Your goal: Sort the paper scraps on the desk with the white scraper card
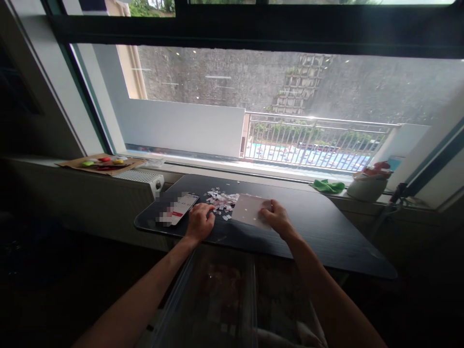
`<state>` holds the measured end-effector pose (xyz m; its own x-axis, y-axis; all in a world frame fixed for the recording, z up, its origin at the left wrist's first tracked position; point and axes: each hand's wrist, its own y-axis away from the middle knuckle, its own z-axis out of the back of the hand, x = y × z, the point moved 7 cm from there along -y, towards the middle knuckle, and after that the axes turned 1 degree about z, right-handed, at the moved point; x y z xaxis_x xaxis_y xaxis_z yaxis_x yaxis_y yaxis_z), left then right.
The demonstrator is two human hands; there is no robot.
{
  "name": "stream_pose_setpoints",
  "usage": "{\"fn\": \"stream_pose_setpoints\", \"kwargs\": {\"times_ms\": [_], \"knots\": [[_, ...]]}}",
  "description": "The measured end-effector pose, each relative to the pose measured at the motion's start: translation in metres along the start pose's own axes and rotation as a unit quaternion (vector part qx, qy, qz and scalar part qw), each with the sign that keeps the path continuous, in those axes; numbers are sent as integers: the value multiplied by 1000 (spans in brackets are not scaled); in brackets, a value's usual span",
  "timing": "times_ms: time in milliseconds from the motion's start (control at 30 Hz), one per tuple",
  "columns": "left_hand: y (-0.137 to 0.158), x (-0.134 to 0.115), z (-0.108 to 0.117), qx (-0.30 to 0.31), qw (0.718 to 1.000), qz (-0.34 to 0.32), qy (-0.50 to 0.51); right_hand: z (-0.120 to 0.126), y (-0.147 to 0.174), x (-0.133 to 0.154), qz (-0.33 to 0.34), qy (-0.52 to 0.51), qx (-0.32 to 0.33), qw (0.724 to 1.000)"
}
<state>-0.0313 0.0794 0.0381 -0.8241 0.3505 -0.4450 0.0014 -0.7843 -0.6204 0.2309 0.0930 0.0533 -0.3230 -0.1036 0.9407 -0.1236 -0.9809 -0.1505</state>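
Note:
On the dark table point(311, 217) lies a loose pile of small white paper pieces point(222, 199), a few with reddish marks. My left hand point(200, 222) rests at the pile's near left side, its fingers curled in with the tips by the scraps; whatever they pinch is hidden. In my right hand point(277, 217) is a pale, flat rectangular piece point(250, 211), perhaps a translucent plastic lid or tray, gripped at its right edge. It is tilted beside the pile and covers its right side. A phone point(183, 205) with a lit screen lies left of my left hand.
Below the table's front edge stands a clear plastic bin point(217, 295) with unclear contents. A radiator point(141, 179) is at the left. The windowsill bears a brown board point(99, 166) with colourful items, a green cloth point(328, 186) and a pale pot point(368, 186).

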Motion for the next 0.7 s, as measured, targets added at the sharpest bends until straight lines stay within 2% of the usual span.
{"fn": "stream_pose_setpoints", "kwargs": {"times_ms": [67, 267, 433, 700], "knots": [[0, -1, 0, 2, 1000, 2, -1, 5, 3, -1, 2, -3, -6, 1000], [0, -2, 1, 11, 1000, -2, -9, -6, 1, -9, -1, 2, -25, 1000], [0, -3, 1, 18, 1000, -5, -13, 8, 5, -12, 0, 23, -61, 998], [2, -9, 0, 30, 999, -22, -16, 5, 8, -6, 9, 36, -55, 998]]}}
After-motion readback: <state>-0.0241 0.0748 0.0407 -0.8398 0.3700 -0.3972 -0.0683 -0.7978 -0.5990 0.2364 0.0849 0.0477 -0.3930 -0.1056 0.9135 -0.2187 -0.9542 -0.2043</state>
